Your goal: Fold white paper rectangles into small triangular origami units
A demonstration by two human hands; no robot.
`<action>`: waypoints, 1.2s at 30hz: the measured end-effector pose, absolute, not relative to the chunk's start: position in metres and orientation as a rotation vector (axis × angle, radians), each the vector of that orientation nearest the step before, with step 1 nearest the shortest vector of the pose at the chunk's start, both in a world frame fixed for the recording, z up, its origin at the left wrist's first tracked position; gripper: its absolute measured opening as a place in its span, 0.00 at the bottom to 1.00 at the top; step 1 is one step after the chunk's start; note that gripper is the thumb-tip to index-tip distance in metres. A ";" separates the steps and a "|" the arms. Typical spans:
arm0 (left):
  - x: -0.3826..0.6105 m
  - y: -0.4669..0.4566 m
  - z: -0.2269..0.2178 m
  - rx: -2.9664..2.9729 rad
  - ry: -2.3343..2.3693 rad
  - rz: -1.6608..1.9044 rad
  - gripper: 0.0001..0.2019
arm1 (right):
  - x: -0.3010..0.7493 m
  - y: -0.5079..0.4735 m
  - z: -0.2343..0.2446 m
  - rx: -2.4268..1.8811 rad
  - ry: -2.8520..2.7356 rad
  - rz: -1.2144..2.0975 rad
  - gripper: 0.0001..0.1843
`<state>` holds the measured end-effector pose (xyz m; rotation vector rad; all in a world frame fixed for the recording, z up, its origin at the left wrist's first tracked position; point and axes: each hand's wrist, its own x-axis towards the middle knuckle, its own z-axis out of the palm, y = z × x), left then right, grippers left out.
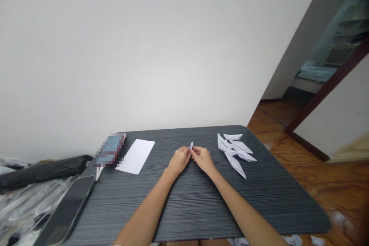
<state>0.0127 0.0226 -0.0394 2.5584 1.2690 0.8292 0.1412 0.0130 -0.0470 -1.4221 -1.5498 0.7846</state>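
Between my two hands, above the middle of the dark table, is a small folded piece of white paper. My left hand pinches it from the left, fingers closed. From the other side, my right hand grips it with thumb and fingertips. Only its narrow upper end shows; the fingers cover the rest. To the right lies a loose pile of several folded white paper pieces, pointed at the ends. A flat stack or sheet of white paper rests left of my hands.
A pixelated box-like item sits at the table's back left, with a white cord by it. A dark phone or tablet lies along the left edge. Plastic-wrapped things are beyond it. A white wall stands behind the table.
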 end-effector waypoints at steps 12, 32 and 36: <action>0.014 0.019 -0.040 2.437 1.359 1.051 0.09 | 0.136 -0.002 -0.027 -1.537 -1.726 0.442 0.12; 0.005 0.029 -0.020 1.455 0.827 1.247 0.08 | 0.147 0.011 -0.026 -0.887 -1.262 1.094 0.13; 0.003 0.029 -0.019 1.405 0.871 1.220 0.09 | 0.150 0.009 -0.023 -0.902 -1.361 1.037 0.10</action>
